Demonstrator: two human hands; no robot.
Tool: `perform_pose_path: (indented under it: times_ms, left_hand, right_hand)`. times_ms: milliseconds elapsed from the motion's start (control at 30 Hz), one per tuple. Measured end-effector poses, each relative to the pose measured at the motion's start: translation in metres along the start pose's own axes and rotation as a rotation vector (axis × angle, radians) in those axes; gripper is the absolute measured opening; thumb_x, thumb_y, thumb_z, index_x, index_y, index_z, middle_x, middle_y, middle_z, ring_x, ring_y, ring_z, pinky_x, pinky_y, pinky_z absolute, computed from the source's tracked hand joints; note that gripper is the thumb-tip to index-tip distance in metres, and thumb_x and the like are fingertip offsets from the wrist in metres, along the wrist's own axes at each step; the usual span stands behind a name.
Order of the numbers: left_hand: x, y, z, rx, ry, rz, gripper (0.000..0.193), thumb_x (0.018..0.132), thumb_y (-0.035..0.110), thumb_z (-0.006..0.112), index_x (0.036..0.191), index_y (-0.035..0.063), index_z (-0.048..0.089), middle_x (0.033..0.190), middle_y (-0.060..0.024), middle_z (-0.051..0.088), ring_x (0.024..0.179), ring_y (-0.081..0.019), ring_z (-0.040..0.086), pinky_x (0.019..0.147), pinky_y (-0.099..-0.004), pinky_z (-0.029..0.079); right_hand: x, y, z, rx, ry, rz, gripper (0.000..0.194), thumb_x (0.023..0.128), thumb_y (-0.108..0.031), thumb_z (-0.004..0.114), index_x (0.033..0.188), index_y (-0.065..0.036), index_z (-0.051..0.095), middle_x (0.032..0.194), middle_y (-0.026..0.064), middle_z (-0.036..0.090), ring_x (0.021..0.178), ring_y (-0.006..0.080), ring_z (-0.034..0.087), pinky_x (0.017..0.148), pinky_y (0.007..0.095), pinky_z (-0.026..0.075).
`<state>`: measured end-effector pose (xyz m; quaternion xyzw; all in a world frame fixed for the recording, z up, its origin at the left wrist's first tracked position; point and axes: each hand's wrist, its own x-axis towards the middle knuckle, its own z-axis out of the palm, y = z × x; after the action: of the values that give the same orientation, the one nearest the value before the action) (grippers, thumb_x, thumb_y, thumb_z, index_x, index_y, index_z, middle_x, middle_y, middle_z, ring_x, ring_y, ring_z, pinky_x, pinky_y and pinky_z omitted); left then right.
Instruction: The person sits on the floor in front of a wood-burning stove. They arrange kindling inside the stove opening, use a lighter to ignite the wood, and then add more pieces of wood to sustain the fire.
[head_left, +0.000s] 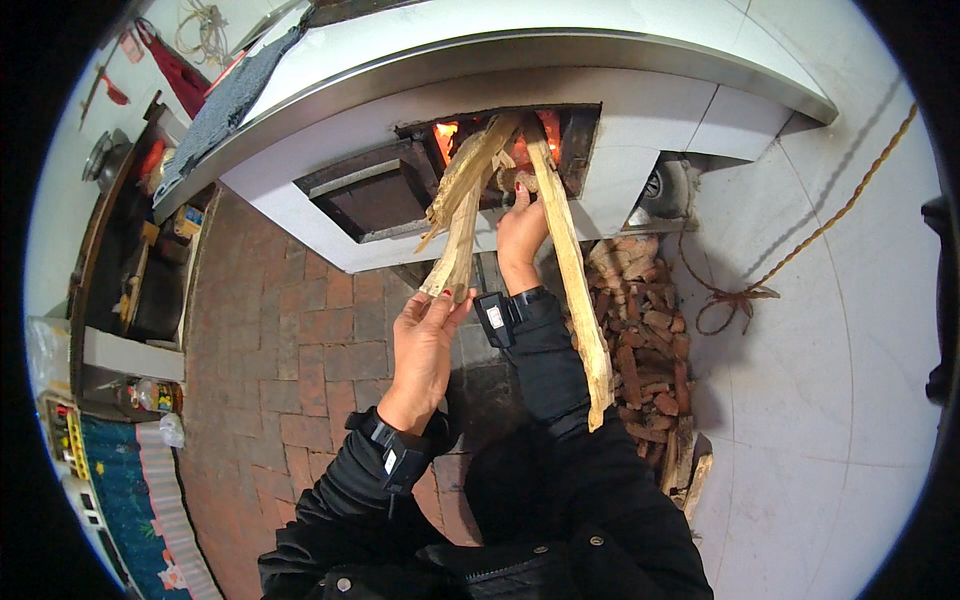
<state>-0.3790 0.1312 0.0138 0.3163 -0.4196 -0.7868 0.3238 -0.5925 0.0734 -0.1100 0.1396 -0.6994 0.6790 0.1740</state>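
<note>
My left hand (421, 349) pinches the lower end of a split firewood stick (461, 244), whose other end slants up to the stove's firebox opening (589, 150). A rougher piece of split wood (474, 169) juts out of the opening above that stick. My right hand (523, 236) is just below the opening, its fingers on a short, rough, tan piece of fuel (516, 180), perhaps a corncob. A long split stick (566, 277) leans out of the firebox, passing over my right forearm. Orange flames (446, 139) burn behind the wood.
The iron stove door (367, 196) hangs open at the left. A small blower (654, 184) sits in a recess to the right. Broken wood and bark (645, 345) lie piled along the wall. A knotted rope (739, 296) hangs there. Shelves (135, 352) line the left side of the brick floor (300, 360).
</note>
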Motion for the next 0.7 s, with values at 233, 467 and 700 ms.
perform_pose_path:
  times_ms: [233,467,700]
  left_hand:
    - [0.001,0.000,-0.002,0.012,-0.002,-0.017,0.030,0.099,0.009,0.060,0.117,-0.0135,0.051,0.119,-0.0206,0.060,0.111,-0.0325,0.066,0.101,-0.0366,0.052]
    - [0.003,-0.003,-0.003,0.001,0.005,-0.008,0.030,0.099,0.010,0.061,0.116,-0.0125,0.051,0.118,-0.0196,0.061,0.109,-0.0316,0.066,0.102,-0.0370,0.052]
    - [0.004,-0.004,-0.004,0.018,0.000,-0.011,0.034,0.098,0.012,0.064,0.119,-0.0113,0.051,0.120,-0.0187,0.060,0.111,-0.0313,0.065,0.102,-0.0368,0.051]
  right_hand:
    - [0.011,-0.016,-0.007,0.158,-0.105,0.173,0.026,0.104,-0.015,0.055,0.121,0.004,0.058,0.084,0.0083,0.063,0.042,0.0137,0.048,0.037,0.0291,0.039]
    - [0.017,-0.058,-0.034,-0.030,-0.152,0.167,0.031,0.100,-0.016,0.059,0.126,0.002,0.058,0.112,0.0261,0.065,0.102,0.0396,0.063,0.089,0.0486,0.047]
    - [-0.015,-0.042,-0.037,-0.251,-0.020,-0.207,0.049,0.094,-0.015,0.064,0.138,0.001,0.050,0.127,0.0291,0.059,0.113,0.0470,0.056,0.096,0.0504,0.043]
